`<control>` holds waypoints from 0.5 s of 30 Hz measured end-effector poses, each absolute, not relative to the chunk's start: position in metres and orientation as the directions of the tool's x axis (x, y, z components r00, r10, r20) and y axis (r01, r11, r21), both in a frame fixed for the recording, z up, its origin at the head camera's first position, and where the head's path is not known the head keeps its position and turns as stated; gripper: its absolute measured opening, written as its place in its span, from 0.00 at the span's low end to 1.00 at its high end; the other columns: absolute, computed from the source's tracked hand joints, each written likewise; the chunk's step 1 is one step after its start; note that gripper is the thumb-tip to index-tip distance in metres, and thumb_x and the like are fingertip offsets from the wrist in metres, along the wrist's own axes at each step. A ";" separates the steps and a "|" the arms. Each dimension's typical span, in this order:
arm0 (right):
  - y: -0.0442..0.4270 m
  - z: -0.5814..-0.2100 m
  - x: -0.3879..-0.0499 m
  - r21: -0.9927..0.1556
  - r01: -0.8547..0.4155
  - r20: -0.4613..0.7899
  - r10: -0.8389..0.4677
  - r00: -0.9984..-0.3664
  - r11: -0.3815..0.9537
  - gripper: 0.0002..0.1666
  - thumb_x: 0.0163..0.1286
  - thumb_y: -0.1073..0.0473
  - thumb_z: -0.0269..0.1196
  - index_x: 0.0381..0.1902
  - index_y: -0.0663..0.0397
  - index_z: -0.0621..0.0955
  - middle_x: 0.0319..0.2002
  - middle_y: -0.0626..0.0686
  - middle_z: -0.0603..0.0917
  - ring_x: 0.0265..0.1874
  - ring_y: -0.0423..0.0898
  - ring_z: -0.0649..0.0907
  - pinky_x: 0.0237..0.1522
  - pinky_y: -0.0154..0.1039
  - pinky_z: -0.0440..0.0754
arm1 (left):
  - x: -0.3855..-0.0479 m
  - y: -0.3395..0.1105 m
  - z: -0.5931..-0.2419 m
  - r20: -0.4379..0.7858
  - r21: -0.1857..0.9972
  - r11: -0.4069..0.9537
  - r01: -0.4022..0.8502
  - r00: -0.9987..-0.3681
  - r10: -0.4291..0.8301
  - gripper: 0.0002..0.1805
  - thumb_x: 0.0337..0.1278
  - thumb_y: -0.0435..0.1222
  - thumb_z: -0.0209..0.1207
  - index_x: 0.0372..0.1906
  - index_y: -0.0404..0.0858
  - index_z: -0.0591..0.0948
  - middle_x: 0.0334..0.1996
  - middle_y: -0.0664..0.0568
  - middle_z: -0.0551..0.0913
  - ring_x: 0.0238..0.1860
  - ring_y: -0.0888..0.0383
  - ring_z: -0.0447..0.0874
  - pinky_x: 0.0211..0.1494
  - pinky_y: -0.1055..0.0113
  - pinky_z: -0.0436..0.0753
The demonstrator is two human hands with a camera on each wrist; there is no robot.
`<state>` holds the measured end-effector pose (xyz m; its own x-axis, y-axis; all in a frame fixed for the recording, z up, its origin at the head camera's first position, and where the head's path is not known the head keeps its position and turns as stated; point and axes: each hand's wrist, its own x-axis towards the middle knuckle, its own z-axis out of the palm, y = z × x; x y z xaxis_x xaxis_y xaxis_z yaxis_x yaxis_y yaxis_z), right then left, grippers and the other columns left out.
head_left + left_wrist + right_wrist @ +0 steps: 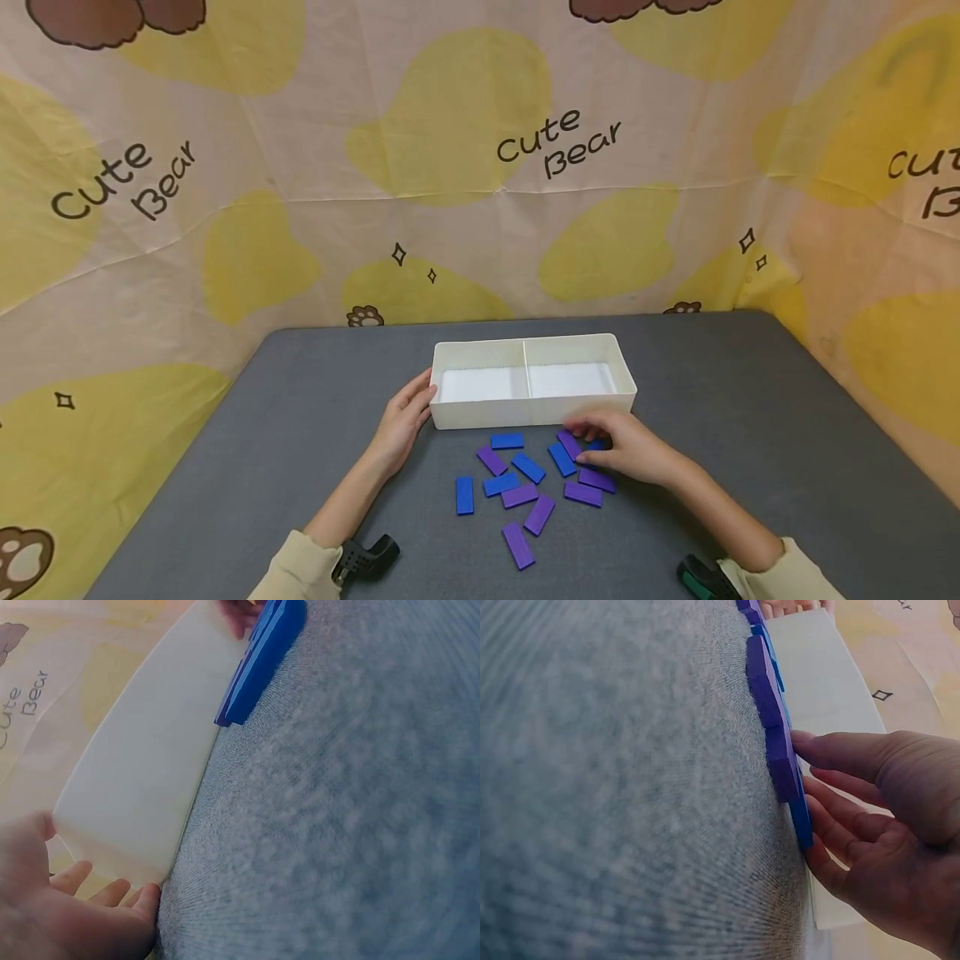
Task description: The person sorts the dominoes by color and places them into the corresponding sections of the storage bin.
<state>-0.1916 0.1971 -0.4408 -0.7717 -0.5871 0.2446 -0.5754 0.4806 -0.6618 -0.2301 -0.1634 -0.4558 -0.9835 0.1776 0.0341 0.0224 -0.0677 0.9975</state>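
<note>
While the left hand (399,423) touches a long, white, open-topped box (480,413), the right hand (630,446) reaches among flat oblong blocks

As seen from the head, the entries are these.

Box: one, rectangular, plastic-looking, divided crosswise into two compartments; set on a grey, fabric-textured surface (292,417), behind the blocks, its long front wall towards the person.

Blue blocks (507,442): six visible, one partly covered by the right hand. One lies apart at the far left of the group; another lies just before the box's front wall.

Purple blocks (518,546): seven visible, mixed with the blue; one lies nearest the person, and two lie against each other just below the right hand.

Left hand: loosely extended, fingers and thumb parted, fingertips against the box's left end.

Right hand: partly closed, fingers bent, thumb and fingertips down at the blocks in front of the box's right half; whether it has hold of one cannot be told.

Sleeves (300,571): two, cream, with a black wrist device (366,558) at the left cuff and a black-and-green one (705,579) at the right.

Backdrop (450,108): pale cloth, yellow patches, "Cute Bear" lettering.
</note>
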 end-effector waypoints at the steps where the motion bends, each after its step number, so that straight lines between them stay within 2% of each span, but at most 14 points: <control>1: 0.197 -0.440 -0.192 -0.661 -0.574 0.239 -0.589 -0.772 0.484 0.22 0.65 0.62 0.76 0.54 0.68 0.85 0.44 0.54 0.87 0.41 0.45 0.83 0.44 0.39 0.83 | -0.230 -0.163 -0.456 0.033 0.997 -0.067 0.021 -0.984 0.178 0.32 0.85 0.36 0.47 0.83 0.29 0.56 0.82 0.33 0.56 0.83 0.39 0.55 0.83 0.42 0.56; 8: 0.195 -0.441 -0.193 -0.662 -0.572 0.215 -0.608 -0.764 0.485 0.25 0.64 0.64 0.76 0.55 0.71 0.83 0.35 0.47 0.80 0.36 0.38 0.77 0.40 0.36 0.79 | -0.230 -0.164 -0.456 0.044 0.998 -0.050 0.035 -0.980 0.192 0.31 0.86 0.37 0.45 0.83 0.30 0.55 0.83 0.34 0.55 0.83 0.40 0.53 0.83 0.42 0.56; 15: 0.195 -0.441 -0.192 -0.656 -0.573 0.210 -0.610 -0.764 0.492 0.25 0.63 0.66 0.76 0.55 0.72 0.82 0.34 0.46 0.78 0.35 0.37 0.75 0.38 0.34 0.76 | -0.232 -0.164 -0.456 0.059 0.998 -0.039 0.052 -0.971 0.230 0.31 0.87 0.37 0.42 0.84 0.31 0.54 0.84 0.36 0.51 0.84 0.40 0.50 0.83 0.43 0.55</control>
<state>-0.1917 0.1947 -0.4412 -0.7638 -0.6104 0.2096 -0.5729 0.4917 -0.6558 -0.2320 -0.1640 -0.4556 -0.9714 0.2297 0.0593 0.0518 -0.0387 0.9979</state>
